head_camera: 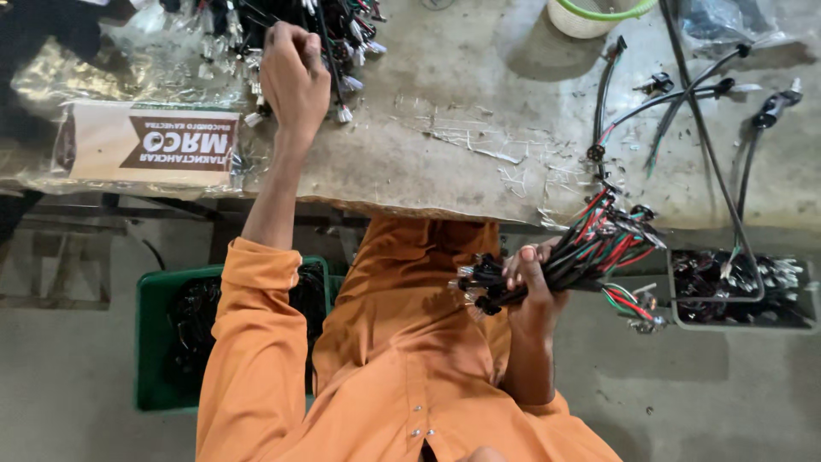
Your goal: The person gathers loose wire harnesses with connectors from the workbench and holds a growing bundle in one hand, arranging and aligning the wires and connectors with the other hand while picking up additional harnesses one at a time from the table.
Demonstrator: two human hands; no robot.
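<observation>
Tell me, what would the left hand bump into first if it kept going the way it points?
Probably the wire pile: the left hand already reaches into it, fingers closed on a wire, though depth is unclear.

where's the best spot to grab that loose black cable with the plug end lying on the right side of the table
Probably the black cable is best pinched on its sleeved run just below the plug end, coming from above. It lies flat on the table, apart from the other leads, so fingers can close across it. The right hand is full with a wire bundle; the left hand is at the pile.
</observation>
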